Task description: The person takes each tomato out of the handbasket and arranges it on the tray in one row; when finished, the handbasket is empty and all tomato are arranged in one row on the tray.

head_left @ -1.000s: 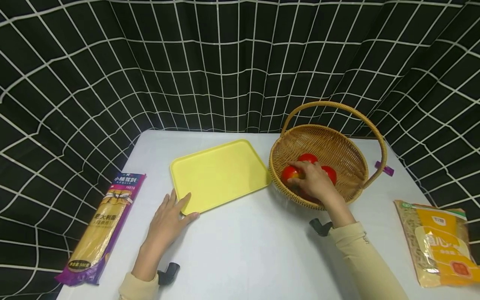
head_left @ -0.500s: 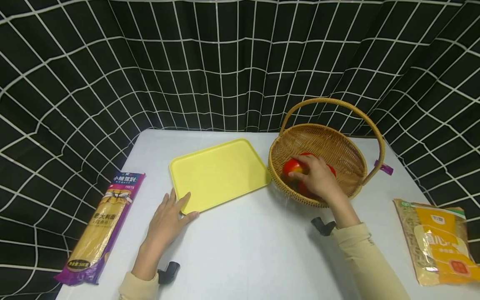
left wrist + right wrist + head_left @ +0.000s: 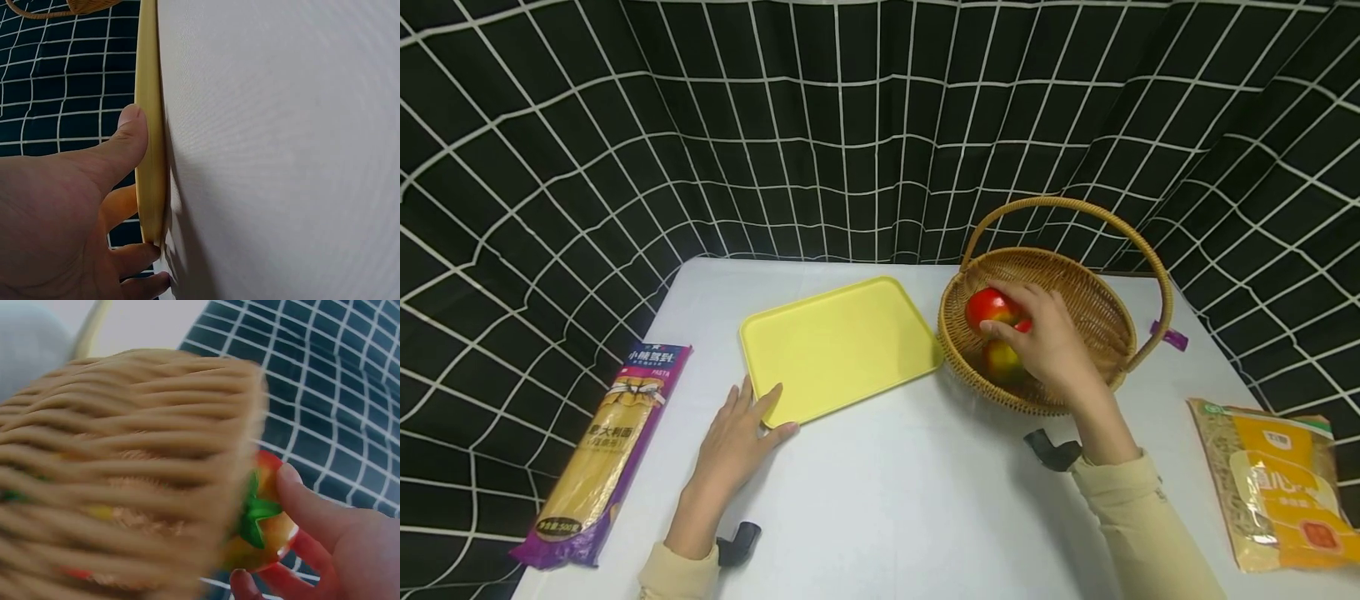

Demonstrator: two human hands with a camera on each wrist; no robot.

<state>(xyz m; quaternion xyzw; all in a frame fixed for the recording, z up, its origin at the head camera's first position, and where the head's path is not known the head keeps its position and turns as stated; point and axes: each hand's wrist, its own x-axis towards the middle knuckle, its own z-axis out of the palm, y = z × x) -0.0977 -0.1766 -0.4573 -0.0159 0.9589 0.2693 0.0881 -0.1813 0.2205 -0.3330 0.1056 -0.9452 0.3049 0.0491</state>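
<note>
My right hand (image 3: 1054, 337) holds a red tomato (image 3: 988, 308) just inside the left part of the wicker basket (image 3: 1086, 300). In the right wrist view, thumb and fingers grip the tomato (image 3: 272, 540) beyond the blurred basket wall, its green calyx showing. Another red-and-yellow tomato (image 3: 1002, 360) lies below it in the basket; others are partly hidden by the hand. On the left, my left hand (image 3: 730, 442) rests with spread fingers at the near-left corner of the yellow tray (image 3: 842, 350). Its thumb (image 3: 130, 122) touches the tray rim (image 3: 150, 156) in the left wrist view.
A pasta packet (image 3: 606, 458) lies at the left table edge. To the right lies an orange-and-clear bag (image 3: 1273, 492) of pale dry food. The basket's tall handle (image 3: 1067, 202) arches above it, with a small purple object (image 3: 1171, 335) beside. A black gridded curtain (image 3: 865, 125) surrounds the table.
My right hand has lifted the tomato up from the others in the basket, uncovering a yellowish one beneath. The left hand and tray have stayed put.
</note>
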